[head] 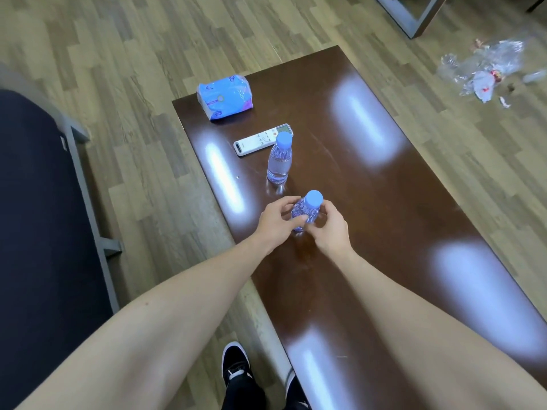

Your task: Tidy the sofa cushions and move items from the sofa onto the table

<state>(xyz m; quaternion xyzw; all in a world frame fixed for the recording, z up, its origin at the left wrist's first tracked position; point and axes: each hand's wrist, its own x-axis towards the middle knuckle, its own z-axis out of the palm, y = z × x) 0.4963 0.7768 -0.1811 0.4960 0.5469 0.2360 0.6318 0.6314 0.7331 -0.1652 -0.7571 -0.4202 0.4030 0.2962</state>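
Observation:
A small clear water bottle with a blue cap [307, 207] stands on the dark brown table [384, 202]. My left hand [276, 221] and my right hand [330, 229] both wrap around its body from either side. A second, taller blue-capped bottle [279, 159] stands upright just beyond it. A white remote control [260, 142] lies flat behind that bottle. A blue tissue pack [225, 97] rests near the table's far left corner. The dark sofa [38, 232] fills the left edge of the view.
Crumpled clear plastic wrapping [485, 69] lies on the wooden floor at the right. A grey-framed piece of furniture [414, 16] stands at the top right. My black shoes [236, 371] are on the floor between sofa and table.

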